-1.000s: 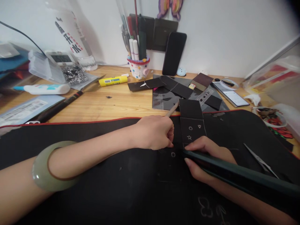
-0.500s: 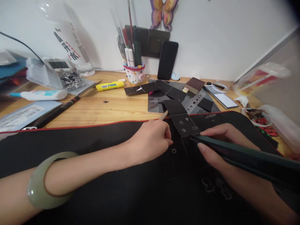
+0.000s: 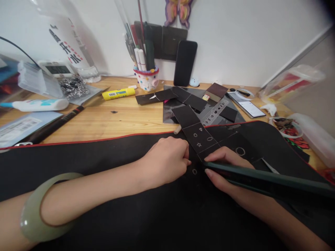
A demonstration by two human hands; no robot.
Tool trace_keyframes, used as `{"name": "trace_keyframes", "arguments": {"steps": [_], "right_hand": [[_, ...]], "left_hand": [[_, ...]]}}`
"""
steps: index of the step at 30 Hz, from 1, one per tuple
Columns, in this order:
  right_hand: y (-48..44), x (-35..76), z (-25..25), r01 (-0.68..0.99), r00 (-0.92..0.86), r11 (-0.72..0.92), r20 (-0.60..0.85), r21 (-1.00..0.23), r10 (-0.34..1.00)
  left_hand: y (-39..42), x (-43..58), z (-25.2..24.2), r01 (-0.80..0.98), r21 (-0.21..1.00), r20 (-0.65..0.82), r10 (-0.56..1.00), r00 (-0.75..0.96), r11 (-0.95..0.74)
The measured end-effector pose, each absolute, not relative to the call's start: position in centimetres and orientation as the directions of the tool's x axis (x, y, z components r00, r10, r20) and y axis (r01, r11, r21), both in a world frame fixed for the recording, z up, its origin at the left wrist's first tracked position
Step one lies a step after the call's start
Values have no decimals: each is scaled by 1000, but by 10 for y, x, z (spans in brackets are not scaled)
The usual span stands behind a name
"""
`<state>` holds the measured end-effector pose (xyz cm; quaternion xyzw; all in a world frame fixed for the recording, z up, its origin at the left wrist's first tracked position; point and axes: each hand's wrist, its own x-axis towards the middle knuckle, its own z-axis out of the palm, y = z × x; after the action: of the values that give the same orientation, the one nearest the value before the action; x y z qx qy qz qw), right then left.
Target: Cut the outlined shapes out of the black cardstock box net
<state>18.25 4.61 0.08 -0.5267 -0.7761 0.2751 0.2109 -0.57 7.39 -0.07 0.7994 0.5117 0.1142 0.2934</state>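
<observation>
Right of the frame's centre, the black paper strip runs on a slant from upper left to lower right, its lower end reaching the fingertips of the right hand, the nearer of the two. That hand pinches a long dark green tool between fingers and thumb, its tip beside the strip, contact unclear; the left hand curls into a loose fist just left, its contents hidden.

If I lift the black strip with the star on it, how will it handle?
The black strip looks paper-thin, so it is probably light. Long and narrow, it would likely bend if lifted by one end. It appears flat, so a push should slide it, not roll it.
</observation>
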Motion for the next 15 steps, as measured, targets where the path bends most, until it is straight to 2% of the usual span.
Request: {"name": "trace_keyframes", "arguments": {"steps": [7,15], "right_hand": [[47,182,1,732,-353,277,2,-622,936],[47,182,-2,735,-390,353,65,-579,918]], "left_hand": [[75,-6,-1,737,589,-85,881,465,-332],[76,-6,0,748,578,-109,877,467,-327]]}}
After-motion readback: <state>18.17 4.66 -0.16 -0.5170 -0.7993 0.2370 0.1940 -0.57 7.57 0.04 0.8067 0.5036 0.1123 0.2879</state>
